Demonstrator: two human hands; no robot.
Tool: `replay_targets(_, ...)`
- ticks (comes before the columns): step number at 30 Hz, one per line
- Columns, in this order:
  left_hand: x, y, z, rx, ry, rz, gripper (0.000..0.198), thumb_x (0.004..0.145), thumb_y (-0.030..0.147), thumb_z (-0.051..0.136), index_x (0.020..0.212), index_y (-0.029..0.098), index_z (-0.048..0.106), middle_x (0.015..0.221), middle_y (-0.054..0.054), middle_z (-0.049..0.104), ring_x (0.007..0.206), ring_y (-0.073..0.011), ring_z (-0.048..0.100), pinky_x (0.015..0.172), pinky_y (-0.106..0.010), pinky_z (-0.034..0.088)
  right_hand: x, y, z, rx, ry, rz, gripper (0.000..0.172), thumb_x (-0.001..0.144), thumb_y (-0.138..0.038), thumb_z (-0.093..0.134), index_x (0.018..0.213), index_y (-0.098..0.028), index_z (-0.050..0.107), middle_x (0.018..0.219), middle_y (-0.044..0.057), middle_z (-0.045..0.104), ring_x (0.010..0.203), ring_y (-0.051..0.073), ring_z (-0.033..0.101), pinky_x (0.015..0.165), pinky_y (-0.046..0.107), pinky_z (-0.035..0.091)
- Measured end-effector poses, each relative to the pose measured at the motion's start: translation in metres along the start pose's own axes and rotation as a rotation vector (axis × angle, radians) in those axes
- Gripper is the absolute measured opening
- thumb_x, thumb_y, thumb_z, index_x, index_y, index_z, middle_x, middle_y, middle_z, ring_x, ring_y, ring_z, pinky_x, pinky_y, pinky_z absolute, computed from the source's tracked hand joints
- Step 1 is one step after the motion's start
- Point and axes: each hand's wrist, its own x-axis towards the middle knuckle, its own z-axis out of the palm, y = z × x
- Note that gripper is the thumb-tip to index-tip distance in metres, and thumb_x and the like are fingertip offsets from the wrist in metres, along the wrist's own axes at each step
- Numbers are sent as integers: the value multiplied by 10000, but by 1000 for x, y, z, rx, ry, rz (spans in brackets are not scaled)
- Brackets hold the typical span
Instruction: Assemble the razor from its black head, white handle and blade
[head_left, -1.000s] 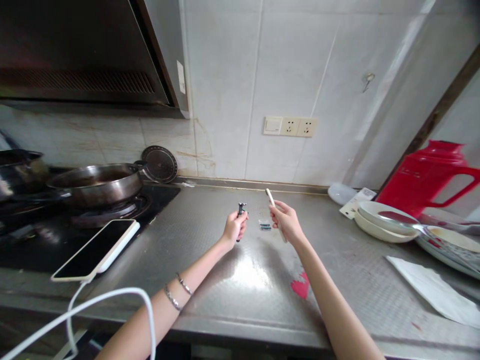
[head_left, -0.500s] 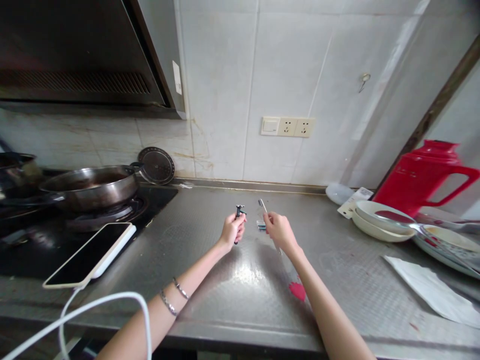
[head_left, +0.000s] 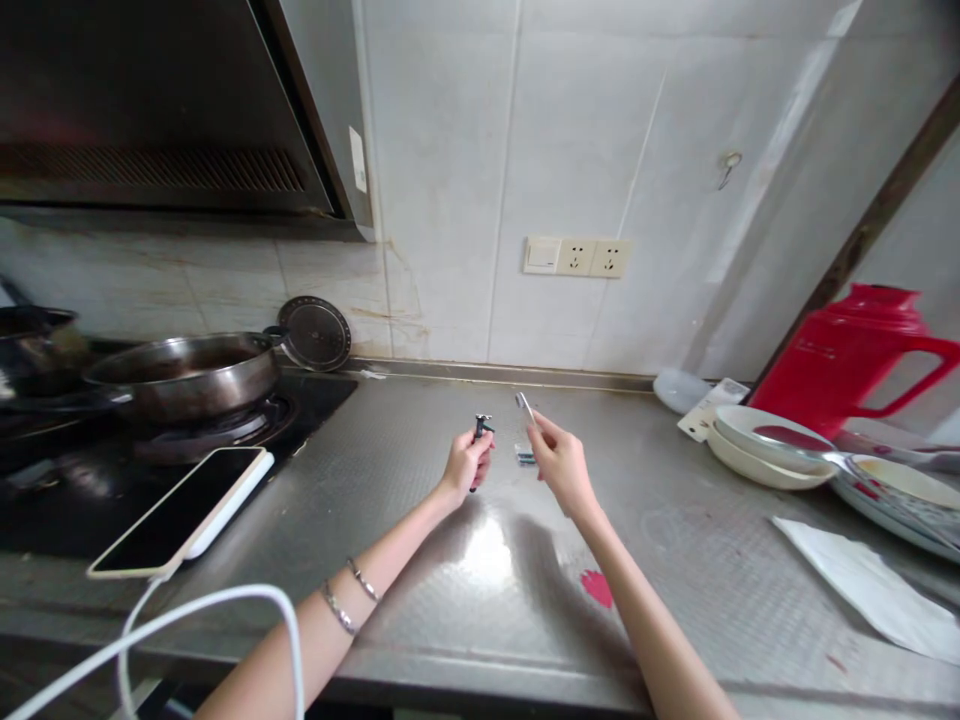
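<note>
My left hand [head_left: 462, 468] is closed around the handle of a black razor [head_left: 481, 428], held upright with its T-shaped, silvery head above the fingers. In my right hand [head_left: 561, 462] a slim toothbrush [head_left: 522, 402] is pinched, its dark-bristled head pointing up and left; the fingers hide much of its handle. The two hands are apart above the counter, the razor left of the toothbrush. On the counter between them and slightly behind lies a small clear pack [head_left: 525, 456] with dark strips, its contents too small to make out.
A phone [head_left: 180, 515] with a white cable lies left, by the stove with a steel pan [head_left: 187, 375]. To the right are stacked bowls [head_left: 765, 450], a red thermos jug [head_left: 840, 350] and a white paper sheet [head_left: 862, 590]. A red patch [head_left: 597, 588] marks the metal counter [head_left: 420, 620].
My right hand has turned and raised slightly, with the toothbrush tilting a little more to the left. My left hand keeps the razor in nearly the same place. The camera view has shifted slightly.
</note>
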Motion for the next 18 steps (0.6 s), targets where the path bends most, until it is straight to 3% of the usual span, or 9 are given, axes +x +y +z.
replay_targets(4, 1, -3, 2, 17, -23, 53, 343, 694, 486, 580, 667, 184, 420, 409, 116, 275, 271, -20, 209, 272, -156, 131, -19, -31, 5, 26, 0, -60, 474, 857, -366, 392, 1243, -132, 537, 528, -50, 427, 441, 64, 335, 452, 167, 301)
replay_targets(7, -1, -4, 5, 47, -9, 73, 386, 679, 514, 584, 634, 193, 375, 401, 114, 297, 267, -23, 243, 273, -157, 159, -27, -47, 11, -20, -3, -126, 467, 867, -341, 381, 1273, -147, 506, 594, -14, 519, 492, 77, 396, 492, 174, 336)
replay_targets(14, -8, 1, 11, 37, 54, 85, 381, 679, 494, 601, 609, 186, 387, 381, 109, 297, 286, -22, 245, 304, -171, 167, -55, -51, 24, -145, 9, -125, 454, 875, -247, 326, 1299, -187, 476, 793, 90, 663, 621, 126, 566, 580, 211, 418)
replay_targets(18, -8, 2, 11, 25, 86, 101, 320, 712, 458, 576, 638, 181, 433, 388, 110, 286, 289, -25, 227, 312, -175, 150, -71, -54, 25, -132, 20, -105, 462, 874, -223, 330, 1320, -195, 446, 851, 103, 673, 643, 125, 584, 586, 208, 424)
